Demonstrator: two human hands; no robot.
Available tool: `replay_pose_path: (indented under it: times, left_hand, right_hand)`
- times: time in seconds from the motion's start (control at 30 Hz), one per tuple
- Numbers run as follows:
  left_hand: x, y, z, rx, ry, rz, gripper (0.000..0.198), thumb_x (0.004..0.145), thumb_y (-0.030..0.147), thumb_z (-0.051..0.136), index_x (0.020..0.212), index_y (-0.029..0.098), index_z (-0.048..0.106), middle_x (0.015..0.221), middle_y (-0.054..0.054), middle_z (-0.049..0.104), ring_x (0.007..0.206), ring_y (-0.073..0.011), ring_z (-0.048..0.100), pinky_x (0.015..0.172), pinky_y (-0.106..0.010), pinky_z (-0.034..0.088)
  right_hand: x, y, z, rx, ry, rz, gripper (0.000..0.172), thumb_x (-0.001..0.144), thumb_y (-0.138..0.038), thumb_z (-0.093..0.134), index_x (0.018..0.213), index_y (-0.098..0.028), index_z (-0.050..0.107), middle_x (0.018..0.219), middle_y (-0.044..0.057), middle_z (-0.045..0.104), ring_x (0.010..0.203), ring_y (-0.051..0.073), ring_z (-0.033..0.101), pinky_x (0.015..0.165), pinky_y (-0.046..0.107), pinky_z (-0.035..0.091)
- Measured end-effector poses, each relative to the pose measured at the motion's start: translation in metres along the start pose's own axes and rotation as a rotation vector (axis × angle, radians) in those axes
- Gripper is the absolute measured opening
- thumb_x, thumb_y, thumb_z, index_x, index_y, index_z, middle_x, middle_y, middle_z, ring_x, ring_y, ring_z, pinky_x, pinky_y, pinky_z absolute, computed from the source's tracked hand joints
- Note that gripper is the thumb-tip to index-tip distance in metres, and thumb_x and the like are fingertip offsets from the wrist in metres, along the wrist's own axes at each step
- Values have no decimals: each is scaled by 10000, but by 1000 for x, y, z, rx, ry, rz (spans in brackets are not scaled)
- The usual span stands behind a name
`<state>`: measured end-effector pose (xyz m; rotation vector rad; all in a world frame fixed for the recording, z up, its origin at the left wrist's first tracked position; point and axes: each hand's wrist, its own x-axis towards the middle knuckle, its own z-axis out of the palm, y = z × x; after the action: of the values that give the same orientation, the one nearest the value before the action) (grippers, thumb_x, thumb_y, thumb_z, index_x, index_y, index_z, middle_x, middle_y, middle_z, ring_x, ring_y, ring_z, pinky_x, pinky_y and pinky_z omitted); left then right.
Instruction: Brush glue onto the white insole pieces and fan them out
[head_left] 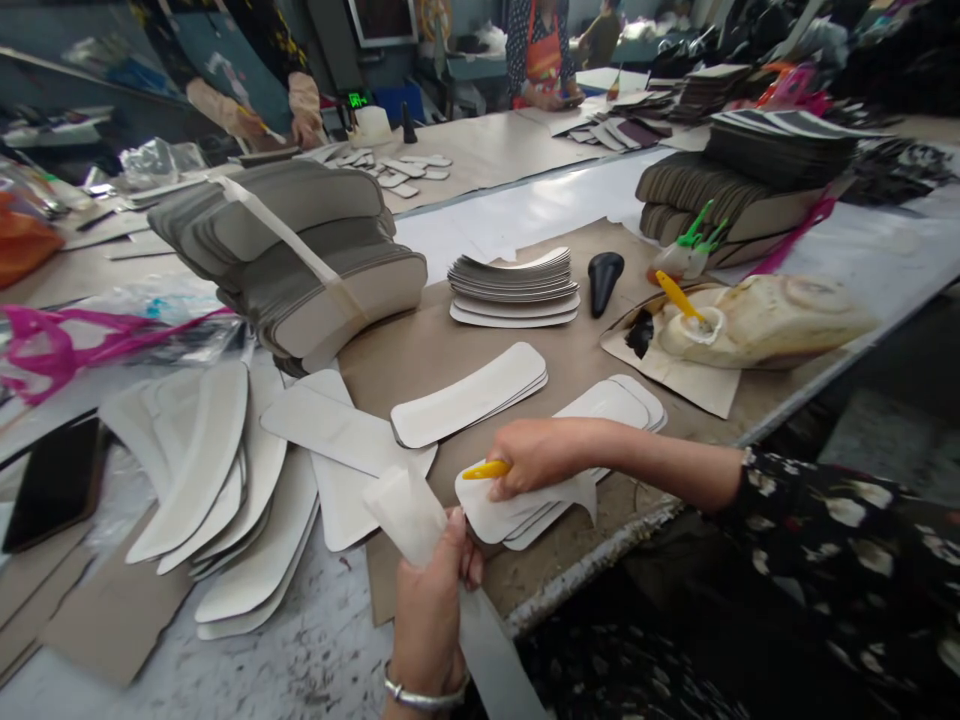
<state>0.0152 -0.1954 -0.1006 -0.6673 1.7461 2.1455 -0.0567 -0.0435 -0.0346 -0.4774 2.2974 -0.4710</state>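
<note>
My left hand (pixel 439 600) is closed on a long whitish strip (pixel 409 515). One end stands up above the fingers and the rest hangs below toward the table edge. My right hand (pixel 536 455) grips a slim yellow tool (pixel 486 470); its working end is hidden, so its kind cannot be told. That hand is over a fanned stack of white curved panels (pixel 611 402), and a thin translucent piece (pixel 581 492) shows below its wrist. Close by lie a few white curved panels (pixel 469 395) on brown card (pixel 420 340).
Loose panels (pixel 202 460) and a phone (pixel 56 480) lie at left. Behind are tied grey bundles (pixel 300 250), a neat stack (pixel 514 288), a black tool (pixel 604 280) and a glue-stained container (pixel 780 315) with a yellow handle in it. Co-workers (pixel 540 60) stand across the table.
</note>
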Motion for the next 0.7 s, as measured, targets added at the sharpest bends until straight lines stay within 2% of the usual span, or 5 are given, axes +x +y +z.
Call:
replay_pose_path:
  times: [0.1, 0.23, 0.47, 0.57, 0.7]
  left_hand:
    - [-3, 5, 2, -3, -7, -7, 336, 584, 427, 680, 540, 174, 464, 348, 88, 310, 326, -74, 324, 370, -214, 219]
    - [-7, 12, 5, 85, 50, -36, 407, 581, 435, 684, 417, 171, 422, 356, 47, 387, 381, -77, 356, 408, -224, 262]
    - [1, 2, 4, 233, 130, -17, 319, 524, 407, 726, 518, 139, 553, 375, 48, 459, 390, -86, 386, 416, -227, 282]
    - [3, 0, 4, 174, 140, -15, 304, 514, 362, 739, 487, 144, 528, 382, 46, 471, 390, -85, 398, 409, -224, 291]
    - [0, 4, 7, 121, 135, -40, 297, 479, 320, 764, 496, 133, 534, 402, 38, 496, 395, -83, 419, 404, -217, 318]
  right_hand:
    - [1, -1, 1, -44, 12, 3, 381, 706, -388, 516, 848, -75, 679, 719, 112, 662, 565, 153, 526, 460, 223, 312]
    - [1, -1, 1, -49, 10, -9, 386, 717, -385, 502, 878, -82, 678, 755, 125, 675, 592, 165, 554, 468, 225, 320]
    - [4, -3, 7, -77, 35, -13, 391, 707, -407, 507, 886, -104, 676, 798, 135, 680, 636, 189, 580, 473, 235, 320]
    - [-18, 6, 6, -142, 88, 21, 337, 701, -390, 523, 856, -131, 675, 775, 115, 673, 652, 200, 585, 473, 241, 302]
    - [-69, 39, 4, -131, 229, 183, 277, 760, -370, 471, 825, -167, 647, 775, 73, 655, 695, 186, 588, 542, 242, 330]
